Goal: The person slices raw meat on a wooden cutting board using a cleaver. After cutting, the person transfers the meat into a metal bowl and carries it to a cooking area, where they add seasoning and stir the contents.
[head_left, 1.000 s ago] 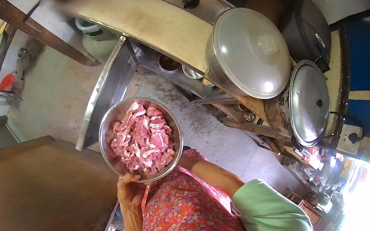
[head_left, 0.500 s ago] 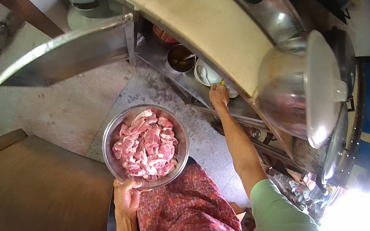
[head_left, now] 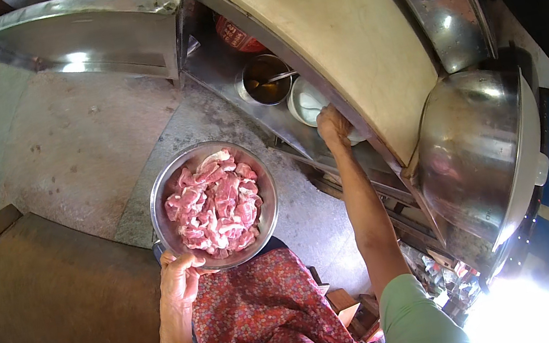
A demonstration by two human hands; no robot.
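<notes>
Close to the body, before a red floral apron [head_left: 263, 319], the left hand [head_left: 178, 278] is closed on the near rim of a steel bowl [head_left: 270, 201], thumb over the edge, remaining fingers mostly hidden. Raw meat pieces [head_left: 219, 206] lie heaped inside. Since one hand bears the load at one side, the bowl is best kept level and near the apron.

Farther out, the right hand [head_left: 334, 126] reaches to a low metal shelf [head_left: 218, 75], just beside a white bowl [head_left: 306, 99]; its fingertips are concealed, so neither its opening nor anything held can be told. A low wrist would best clear the edge of the cream counter [head_left: 331, 31]. Beyond stands a pot [head_left: 243, 91] of dark liquid.

Compared with half a second earlier, the right hand lies nearer the counter edge, the yellow-green item at its fingers no longer shows, and the left-hand hold is unchanged.
</notes>
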